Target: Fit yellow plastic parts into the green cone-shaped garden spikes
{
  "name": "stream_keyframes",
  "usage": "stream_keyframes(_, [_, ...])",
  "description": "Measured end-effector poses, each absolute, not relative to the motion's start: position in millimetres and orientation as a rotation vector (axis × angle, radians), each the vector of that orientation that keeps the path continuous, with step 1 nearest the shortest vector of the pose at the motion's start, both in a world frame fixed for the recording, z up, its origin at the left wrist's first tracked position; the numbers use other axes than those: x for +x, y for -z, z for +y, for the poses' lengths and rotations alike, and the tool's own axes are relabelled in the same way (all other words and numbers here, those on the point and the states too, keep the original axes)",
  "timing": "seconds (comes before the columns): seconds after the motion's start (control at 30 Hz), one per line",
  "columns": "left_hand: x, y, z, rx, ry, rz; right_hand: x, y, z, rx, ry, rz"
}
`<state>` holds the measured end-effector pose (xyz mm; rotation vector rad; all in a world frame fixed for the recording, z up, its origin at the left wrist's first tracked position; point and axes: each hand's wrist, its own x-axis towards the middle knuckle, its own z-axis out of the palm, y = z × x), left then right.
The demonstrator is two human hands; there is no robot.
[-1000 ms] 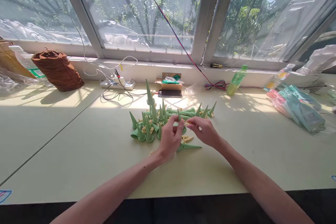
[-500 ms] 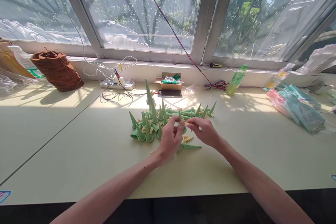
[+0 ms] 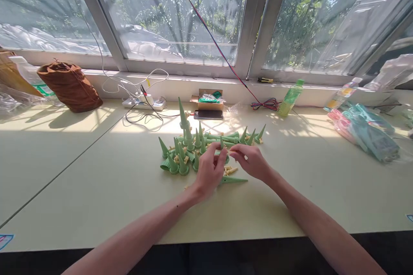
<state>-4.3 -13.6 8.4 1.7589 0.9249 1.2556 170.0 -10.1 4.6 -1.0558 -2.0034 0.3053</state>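
A small green cone (image 3: 221, 142) is pinched between the fingers of my left hand (image 3: 209, 166), its tip pointing up. Close beside it, the closed fingertips of my right hand (image 3: 250, 160) grip a small cream-coloured piece (image 3: 229, 151), mostly hidden by the fingers. Several green cones (image 3: 183, 166) stand upright to the left of my left hand, with cream pieces scattered among them. Below my hands, a long green spike (image 3: 235, 180) lies on its side near a little pile of cream plastic pieces (image 3: 230, 170).
Behind the cones are a phone (image 3: 208, 114) and a small cardboard box (image 3: 210, 105). A power strip (image 3: 158, 104) with cables and a brown bag (image 3: 70, 87) stand left. A green bottle (image 3: 291, 99) and plastic-wrapped packs (image 3: 368, 131) are on the right of the table (image 3: 97, 197).
Almost nothing differs. Both hands stay at the same spot, with only a very slight shift at the fingertips.
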Motion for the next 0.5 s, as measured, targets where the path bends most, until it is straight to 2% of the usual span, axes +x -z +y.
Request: stream_keyframes(0.5, [-4.8,-5.0,-13.3,1.898,-1.256,0.967,170.4,-4.7,-9.7,-1.058,-0.311,-1.997])
